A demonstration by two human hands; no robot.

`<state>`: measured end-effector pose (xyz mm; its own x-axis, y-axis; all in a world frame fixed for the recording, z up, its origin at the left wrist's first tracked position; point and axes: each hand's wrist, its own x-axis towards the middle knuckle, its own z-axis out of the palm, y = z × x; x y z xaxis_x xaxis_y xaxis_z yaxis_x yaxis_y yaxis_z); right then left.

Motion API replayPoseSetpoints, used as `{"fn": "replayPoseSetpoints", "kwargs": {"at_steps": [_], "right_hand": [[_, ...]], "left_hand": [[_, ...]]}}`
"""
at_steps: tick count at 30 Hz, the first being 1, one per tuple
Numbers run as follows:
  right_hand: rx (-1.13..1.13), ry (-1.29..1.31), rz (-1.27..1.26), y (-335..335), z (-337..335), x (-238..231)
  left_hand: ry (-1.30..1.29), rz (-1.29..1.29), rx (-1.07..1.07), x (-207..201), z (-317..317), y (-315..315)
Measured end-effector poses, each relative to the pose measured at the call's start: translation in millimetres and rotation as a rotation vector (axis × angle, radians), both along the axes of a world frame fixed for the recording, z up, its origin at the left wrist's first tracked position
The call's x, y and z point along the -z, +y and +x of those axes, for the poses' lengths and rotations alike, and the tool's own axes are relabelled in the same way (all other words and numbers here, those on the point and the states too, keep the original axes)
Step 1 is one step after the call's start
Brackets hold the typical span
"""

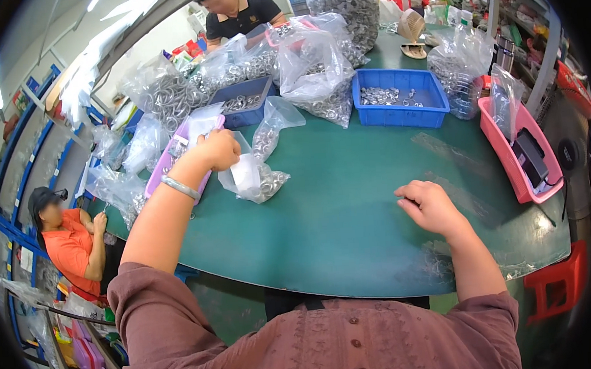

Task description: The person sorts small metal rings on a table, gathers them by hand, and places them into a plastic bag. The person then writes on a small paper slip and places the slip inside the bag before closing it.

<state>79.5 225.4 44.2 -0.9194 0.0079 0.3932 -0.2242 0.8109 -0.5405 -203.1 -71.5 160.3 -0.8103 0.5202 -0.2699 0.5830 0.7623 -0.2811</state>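
Note:
My left hand point(219, 149) reaches over a long pink-purple tray point(199, 180) of small metal parts. Its fingers are closed, and what they hold, if anything, is hidden. Just below the fingertips, on the green table, a small clear plastic bag point(266, 186) holds shiny metal pieces. A smooth white piece point(246, 176) shows at this bag's left side. Over the table's right half is my right hand point(432, 206), its fingers loosely bent, thumb apart, with nothing visible in them. Another small clear bag point(266, 140) of metal parts lies behind the first one.
Blue bins point(403, 116) point(239, 93) of metal parts stand toward the back, among large filled clear bags point(316, 82). At right, a pink basket point(520, 147) holds a black device. One person point(244, 12) is across the table; another, in orange point(76, 245), sits at left. A red stool point(559, 283) stands lower right.

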Motion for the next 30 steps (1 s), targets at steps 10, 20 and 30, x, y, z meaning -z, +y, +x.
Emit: {"fn": "replayPoseSetpoints", "kwargs": {"at_steps": [10, 20, 30], "right_hand": [[-0.011, -0.046, 0.023, 1, -1, 6], [-0.007, -0.104, 0.012, 2, -2, 10], [0.009, -0.12, 0.007, 2, 0, 7]], "left_hand": [[0.183, -0.012, -0.019, 6, 3, -7], [0.163, -0.14, 0.08, 14, 26, 9], [-0.041, 0.42, -0.153, -14, 47, -15]]}}
